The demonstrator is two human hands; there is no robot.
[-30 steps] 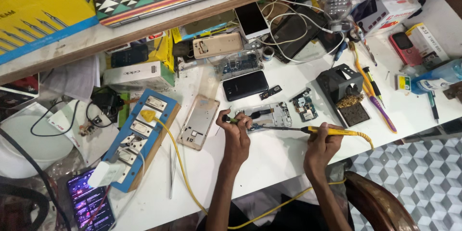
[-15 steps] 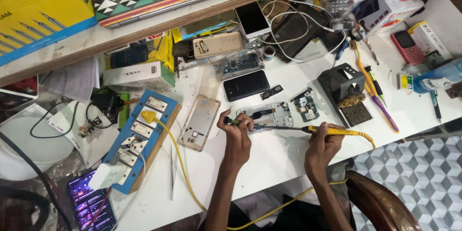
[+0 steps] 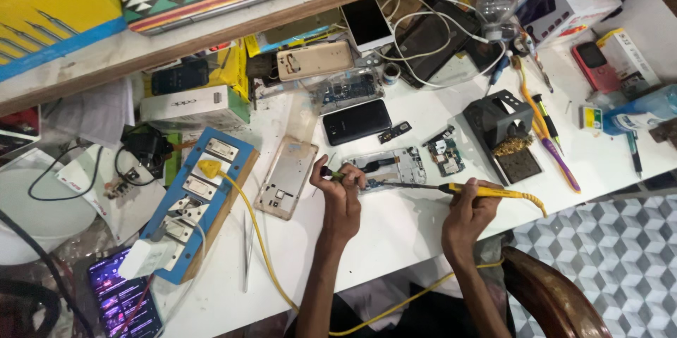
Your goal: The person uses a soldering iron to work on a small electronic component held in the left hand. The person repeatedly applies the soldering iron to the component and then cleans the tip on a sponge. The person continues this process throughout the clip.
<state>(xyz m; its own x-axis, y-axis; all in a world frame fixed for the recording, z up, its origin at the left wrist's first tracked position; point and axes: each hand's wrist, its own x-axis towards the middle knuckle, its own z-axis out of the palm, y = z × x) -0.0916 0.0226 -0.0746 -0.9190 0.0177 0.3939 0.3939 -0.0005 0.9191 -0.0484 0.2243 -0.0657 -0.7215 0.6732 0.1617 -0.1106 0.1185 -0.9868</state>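
Far left, a round white dish (image 3: 35, 211) is sitting at the bench edge, and just right of it a blue switch board (image 3: 197, 204) is lying with a yellow plug pushed in, its yellow cable (image 3: 261, 246) trailing toward the near edge. Right of the board a bare phone frame (image 3: 285, 177) is lying face down on the white bench (image 3: 395, 232). The left hand (image 3: 340, 193) is coming up from the near edge, wrist bent, fingers clenched around a small green-handled tool (image 3: 331, 174) and pressing it against the left end of the opened phone (image 3: 386, 167) at mid-bench. The right hand (image 3: 469, 210) is gripping a yellow-handled soldering iron (image 3: 458, 188) low and nearly level, its thin tip reaching left onto that opened phone. The step in hand looks like soldering on the board while the left hand is steadying the piece; the next move seems to be calling for a still tip and light pressure, the contact point being too small to make out. A small circuit board (image 3: 444, 155) is lying just right, then a black iron stand (image 3: 504, 130) with brass wool, and a red phone (image 3: 592, 64) at far right.
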